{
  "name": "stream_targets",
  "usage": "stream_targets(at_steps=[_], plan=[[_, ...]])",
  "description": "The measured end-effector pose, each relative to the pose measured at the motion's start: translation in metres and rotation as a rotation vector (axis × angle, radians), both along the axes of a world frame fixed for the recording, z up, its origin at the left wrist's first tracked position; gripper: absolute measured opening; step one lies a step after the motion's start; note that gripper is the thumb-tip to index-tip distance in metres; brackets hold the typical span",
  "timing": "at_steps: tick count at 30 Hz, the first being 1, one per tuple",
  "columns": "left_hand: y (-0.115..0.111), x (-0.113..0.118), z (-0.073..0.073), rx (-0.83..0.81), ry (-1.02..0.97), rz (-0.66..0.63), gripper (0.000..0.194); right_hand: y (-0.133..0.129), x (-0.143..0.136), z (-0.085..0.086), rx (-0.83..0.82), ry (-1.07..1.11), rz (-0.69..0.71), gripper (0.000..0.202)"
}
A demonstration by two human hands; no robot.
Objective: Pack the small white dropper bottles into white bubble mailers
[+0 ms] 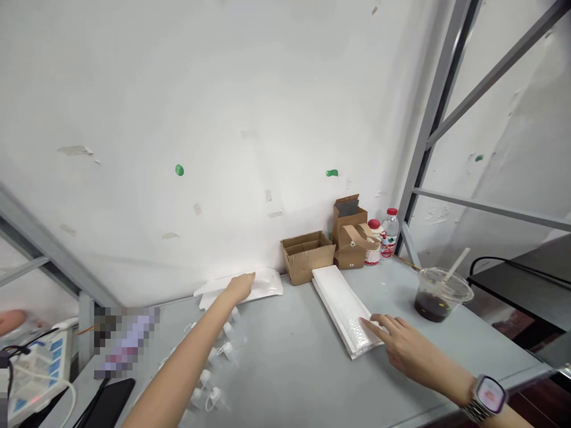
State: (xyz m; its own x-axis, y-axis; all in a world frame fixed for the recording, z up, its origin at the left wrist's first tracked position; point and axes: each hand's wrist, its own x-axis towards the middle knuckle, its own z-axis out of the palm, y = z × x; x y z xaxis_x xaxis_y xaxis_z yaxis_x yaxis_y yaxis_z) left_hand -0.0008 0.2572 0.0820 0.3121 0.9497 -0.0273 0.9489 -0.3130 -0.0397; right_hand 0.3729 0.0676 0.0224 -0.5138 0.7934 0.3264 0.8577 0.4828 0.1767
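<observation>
My left hand [239,288] reaches across to white plastic packets [267,282] lying against the wall. It touches or hovers just over them; most of its fingers are hidden behind the back of the hand, so its grip cannot be made out. Beneath my right hand [398,343] is the near end of white bubble mailers [341,303], which lie lengthwise on the grey table [285,351]. The right thumb and fingers are apart, resting at the mailers' right edge. A watch [489,395] is on my right wrist.
Several small clear bottles with white caps [214,397] stand under my left forearm. An open cardboard box [308,259], brown paper bags [351,244] and a red-capped bottle [389,233] line the back. A lidded cup with dark drink [435,304] stands right; a black phone [109,403] lies left.
</observation>
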Motion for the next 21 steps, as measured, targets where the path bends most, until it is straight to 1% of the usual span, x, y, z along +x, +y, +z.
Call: stream_targets(at_steps=[2,4,5,7,8,9,10,11,12,13,15,16,17,18,19,20,21], plan=[[-0.004,-0.006,0.019,0.066,-0.068,-0.003,0.024,-0.004,0.0,0.012,-0.002,0.063,-0.005,0.065],[-0.02,-0.009,0.041,0.157,-0.149,0.004,0.032,-0.005,-0.001,0.022,0.046,0.141,-0.005,0.057],[-0.033,-0.008,0.053,0.206,-0.194,0.012,0.034,-0.005,-0.003,0.025,0.084,0.185,-0.002,0.052],[-0.07,-0.002,0.072,0.314,-0.323,0.024,0.035,-0.001,-0.01,0.031,0.173,0.283,0.015,0.046],[-0.091,0.003,0.079,0.394,-0.591,0.022,0.032,0.001,-0.015,0.033,0.217,0.34,0.031,0.045],[-0.112,0.009,0.083,0.431,-0.858,0.033,0.029,0.004,-0.02,0.035,0.257,0.403,0.049,0.044],[-0.132,0.016,0.082,0.416,-1.095,0.072,0.027,0.007,-0.027,0.037,0.298,0.47,0.066,0.043],[-0.149,0.023,0.078,0.342,-1.303,0.137,0.028,0.01,-0.035,0.04,0.341,0.54,0.081,0.041],[-0.161,0.03,0.068,0.214,-1.487,0.2,0.03,0.012,-0.043,0.042,0.384,0.609,0.085,0.04],[-0.169,0.035,0.054,0.086,-1.649,0.264,0.033,0.015,-0.051,0.044,0.426,0.678,0.078,0.039],[-0.176,0.043,0.016,-0.205,-1.879,0.369,0.037,0.019,-0.071,0.047,0.47,0.813,0.056,0.037],[-0.175,0.045,-0.006,-0.341,-1.951,0.412,0.039,0.021,-0.083,0.048,0.453,0.878,0.053,0.036],[-0.174,0.047,-0.027,-0.446,-1.986,0.457,0.04,0.023,-0.097,0.049,0.402,0.94,0.062,0.035],[-0.174,0.048,-0.046,-0.522,-1.993,0.477,0.041,0.025,-0.111,0.049,0.315,0.992,0.084,0.033],[-0.173,0.048,-0.061,-0.587,-1.977,0.473,0.041,0.026,-0.128,0.049,0.201,1.03,0.117,0.032],[-0.174,0.049,-0.074,-0.638,-1.943,0.454,0.04,0.027,-0.146,0.048,0.062,1.049,0.151,0.032],[-0.175,0.05,-0.082,-0.641,-1.867,0.443,0.038,0.028,-0.165,0.048,-0.09,1.044,0.188,0.031]])
